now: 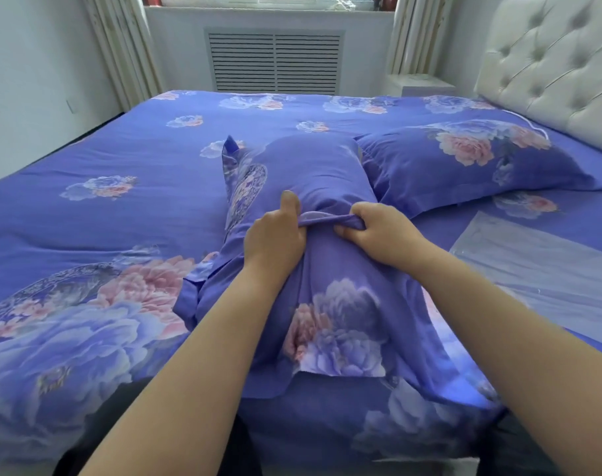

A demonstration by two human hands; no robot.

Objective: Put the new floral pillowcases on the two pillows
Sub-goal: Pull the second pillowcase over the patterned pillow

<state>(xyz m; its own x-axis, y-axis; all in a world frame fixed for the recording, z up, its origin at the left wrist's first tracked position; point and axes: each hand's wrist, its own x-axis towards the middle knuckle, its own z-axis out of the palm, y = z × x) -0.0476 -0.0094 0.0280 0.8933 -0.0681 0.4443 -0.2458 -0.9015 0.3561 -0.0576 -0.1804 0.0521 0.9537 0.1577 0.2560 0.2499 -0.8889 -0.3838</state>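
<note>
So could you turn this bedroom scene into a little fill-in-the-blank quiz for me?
1. Both hands, the left hand and the right hand, grip a fold of the ____ fabric of the pillowcase between them.
2. The finished pillow lies beside the tufted ____.
3. A clear ____ bag lies flat on the bed to the person's right.
4. On the wall under the window sits a slatted ____.

Missing words: purple; headboard; plastic; vent

Both forearms are bare from the frame's lower edge to the wrists, with no sleeve, watch, bracelet or ring showing, the left hand (272, 240) and right hand (383, 231) are ungloved, and dark clothing covers the lap below
</note>
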